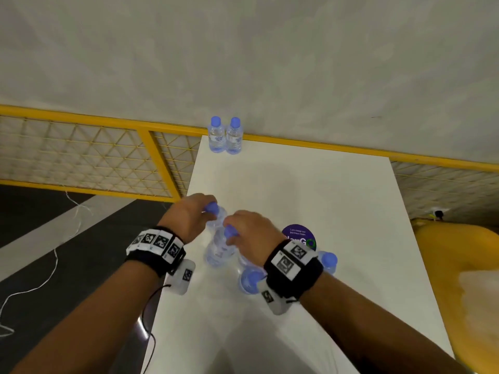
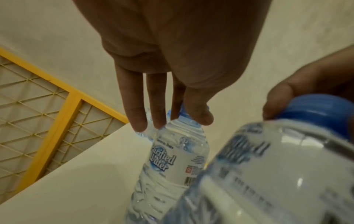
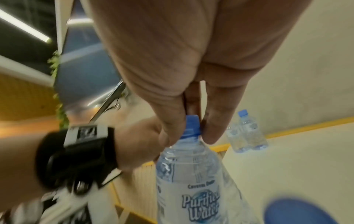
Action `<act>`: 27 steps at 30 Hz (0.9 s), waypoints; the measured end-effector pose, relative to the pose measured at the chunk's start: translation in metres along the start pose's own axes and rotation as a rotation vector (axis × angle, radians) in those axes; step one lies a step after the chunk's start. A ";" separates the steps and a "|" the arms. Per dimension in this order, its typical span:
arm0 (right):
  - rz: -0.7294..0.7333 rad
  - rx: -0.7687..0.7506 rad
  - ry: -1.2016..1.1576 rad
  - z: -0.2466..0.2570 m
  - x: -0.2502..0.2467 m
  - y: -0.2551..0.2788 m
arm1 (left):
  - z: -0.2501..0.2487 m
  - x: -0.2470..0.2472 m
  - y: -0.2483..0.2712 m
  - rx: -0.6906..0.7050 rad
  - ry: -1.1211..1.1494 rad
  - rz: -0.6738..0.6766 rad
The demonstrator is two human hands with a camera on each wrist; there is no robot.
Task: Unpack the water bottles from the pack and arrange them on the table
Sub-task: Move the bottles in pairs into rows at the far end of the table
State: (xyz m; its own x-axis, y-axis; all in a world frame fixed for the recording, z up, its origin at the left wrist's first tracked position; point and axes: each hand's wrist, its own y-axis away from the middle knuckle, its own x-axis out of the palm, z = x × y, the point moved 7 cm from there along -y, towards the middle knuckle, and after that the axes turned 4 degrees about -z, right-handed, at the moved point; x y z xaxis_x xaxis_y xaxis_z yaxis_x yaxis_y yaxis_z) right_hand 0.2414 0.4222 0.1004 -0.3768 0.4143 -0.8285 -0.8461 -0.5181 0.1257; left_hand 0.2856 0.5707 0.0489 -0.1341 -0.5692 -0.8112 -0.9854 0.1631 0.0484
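**Two bottles held by the caps, ready to join the far row**

The left hand (image 1: pixel 193 214) pinches the blue screw cap of a clear plastic water bottle with a printed white label (image 2: pixel 178 159), thumb on one side of the cap and fingers (image 2: pixel 137 106) hanging down the other. This left-held bottle hangs tilted, its base close to the white table (image 1: pixel 337 190) near the left edge; whether it touches the surface cannot be told.

Just beside it, the right hand (image 1: pixel 249 229) pinches the cap of a second clear labelled bottle (image 3: pixel 188 174) the same way, between thumb and fingertips (image 3: pixel 214 121). The two held bottles stand close together, nearly touching.

Under the right wrist, the remaining blue-capped bottles (image 1: pixel 249 282) are clustered by a round purple sticker (image 1: pixel 298 236). Any wrapping around them cannot be made out.

At the far edge of the table, toward its far-left corner, two placed bottles (image 1: pixel 225 137) stand upright, side by side and touching.

To do this step well, I would lift both bottles straight up so they clear each other, since a cap pinch lets the body swing. Carry them level, set each base down flat beside the placed pair, and release only once they stand steady.
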 end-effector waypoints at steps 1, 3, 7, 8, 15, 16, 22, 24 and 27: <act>-0.044 0.010 -0.029 -0.006 -0.016 -0.011 | 0.002 -0.008 -0.014 0.008 0.005 -0.011; -0.099 0.026 -0.046 -0.019 -0.044 -0.037 | 0.013 -0.021 -0.045 -0.003 -0.008 -0.039; -0.149 0.105 -0.036 -0.054 -0.083 -0.107 | 0.027 -0.037 -0.109 -0.055 -0.027 -0.050; -0.141 0.127 -0.022 -0.065 -0.086 -0.125 | 0.028 -0.039 -0.125 -0.073 -0.053 -0.048; -0.047 0.187 0.116 -0.121 -0.069 -0.226 | 0.036 -0.031 -0.215 -0.070 -0.199 0.016; -0.046 0.192 0.110 -0.128 -0.065 -0.236 | 0.037 -0.028 -0.224 -0.074 -0.206 0.030; -0.095 0.293 0.006 -0.160 -0.047 -0.273 | 0.050 -0.014 -0.259 -0.084 -0.268 0.082; -0.099 0.273 0.042 -0.163 -0.044 -0.279 | 0.057 -0.009 -0.265 -0.105 -0.269 0.075; -0.102 0.250 0.054 -0.165 -0.042 -0.287 | 0.062 -0.006 -0.270 -0.110 -0.254 0.041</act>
State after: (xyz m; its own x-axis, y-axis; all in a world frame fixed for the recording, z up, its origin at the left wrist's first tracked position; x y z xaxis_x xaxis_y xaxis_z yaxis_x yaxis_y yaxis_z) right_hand 0.5620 0.4303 0.0092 -0.2703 0.4112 -0.8705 -0.9478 -0.2725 0.1656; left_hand 0.5589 0.5795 0.0045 -0.1571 -0.3415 -0.9267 -0.9870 0.0858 0.1358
